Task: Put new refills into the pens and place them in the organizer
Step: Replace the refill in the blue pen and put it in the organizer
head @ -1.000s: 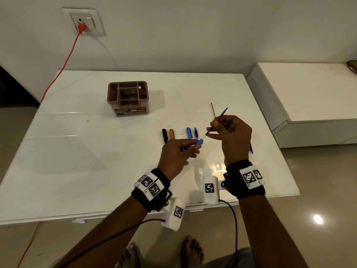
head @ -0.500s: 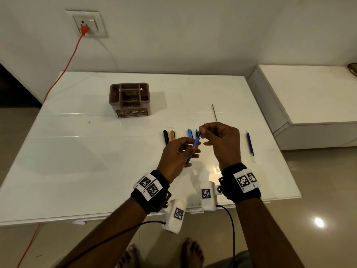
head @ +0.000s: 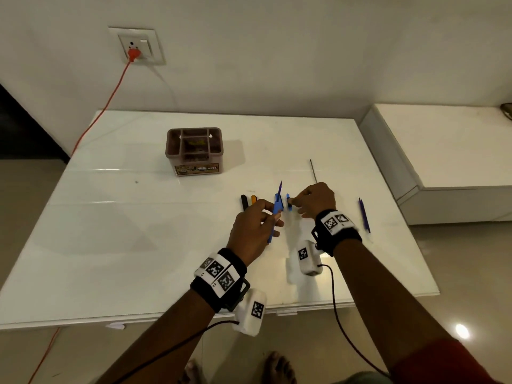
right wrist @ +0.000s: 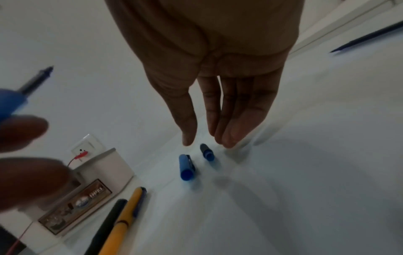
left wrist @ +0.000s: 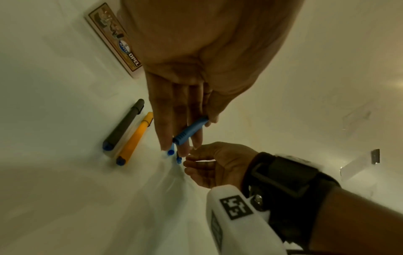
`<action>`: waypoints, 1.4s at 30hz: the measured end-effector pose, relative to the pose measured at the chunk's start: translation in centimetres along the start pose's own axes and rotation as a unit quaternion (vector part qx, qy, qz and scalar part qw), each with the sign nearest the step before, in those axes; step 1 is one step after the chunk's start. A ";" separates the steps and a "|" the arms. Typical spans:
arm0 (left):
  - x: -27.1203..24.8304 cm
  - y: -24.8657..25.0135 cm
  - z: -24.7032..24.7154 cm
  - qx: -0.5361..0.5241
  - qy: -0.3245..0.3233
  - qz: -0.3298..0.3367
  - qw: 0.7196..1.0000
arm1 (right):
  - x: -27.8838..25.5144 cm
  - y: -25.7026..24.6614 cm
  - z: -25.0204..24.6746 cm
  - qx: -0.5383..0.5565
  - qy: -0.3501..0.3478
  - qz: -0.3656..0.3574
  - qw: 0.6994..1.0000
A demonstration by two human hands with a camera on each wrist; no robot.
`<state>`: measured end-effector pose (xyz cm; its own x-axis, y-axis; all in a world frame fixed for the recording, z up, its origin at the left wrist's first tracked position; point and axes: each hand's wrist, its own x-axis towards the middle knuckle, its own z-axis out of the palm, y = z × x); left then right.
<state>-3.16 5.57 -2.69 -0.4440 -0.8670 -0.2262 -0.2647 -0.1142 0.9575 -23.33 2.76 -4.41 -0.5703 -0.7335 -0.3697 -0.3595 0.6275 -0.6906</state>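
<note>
My left hand [head: 263, 217] grips a blue pen barrel [head: 273, 223] just above the white table [head: 138, 231], with a refill tip [head: 280, 187] sticking out of its top. The barrel [left wrist: 190, 131] lies across the curled fingers in the left wrist view. My right hand [head: 299, 202] is low over the table with straight fingers [right wrist: 229, 134], right above a small blue pen tip piece [right wrist: 206, 151] and holding nothing. A blue cap [right wrist: 185, 167] lies beside that piece. The brown organizer [head: 194, 151] stands further back on the left.
A black pen [head: 244, 202] and an orange pen [head: 253, 200] lie side by side left of my hands. One thin dark refill [head: 313, 170] lies behind the right hand, and blue refills [head: 364, 214] lie to its right. A low white bench [head: 443, 151] flanks the table.
The refill has gone down into the barrel. My right hand let go of it and dropped to the small blue piece on the table. The left hand turned the barrel more upright.
</note>
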 end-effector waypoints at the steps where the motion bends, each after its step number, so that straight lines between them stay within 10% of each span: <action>1: 0.1 0.0 -0.1 0.000 0.001 0.000 1.000 | 0.8 -0.3 0.5 -0.040 0.006 -0.008 0.999; 13: -0.3 -0.1 -0.5 -0.017 -0.001 -0.001 1.000 | 2.0 0.0 2.1 -0.151 0.068 -0.018 0.986; 16: -1.3 -0.4 -0.8 -0.025 -0.002 -0.013 1.000 | -1.5 0.1 0.4 0.066 0.053 -0.024 0.996; 19: -2.8 -0.8 -0.9 -0.021 -0.001 -0.016 1.000 | -7.7 0.0 -1.6 0.324 0.015 -0.032 0.945; 24: -5.3 -1.4 -0.3 0.048 0.006 0.006 0.999 | -12.8 0.0 -2.8 0.453 -0.002 -0.075 0.889; 42: -4.8 -1.8 0.3 0.115 0.017 0.014 0.993 | -11.5 -0.3 -1.4 0.304 0.002 -0.146 0.942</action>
<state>-0.83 10.10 -3.35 -0.4256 -0.8848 -0.1896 -0.4431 0.0211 0.8962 -17.67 11.36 0.95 -0.5161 -0.8499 -0.1069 -0.0139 0.1330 -0.9910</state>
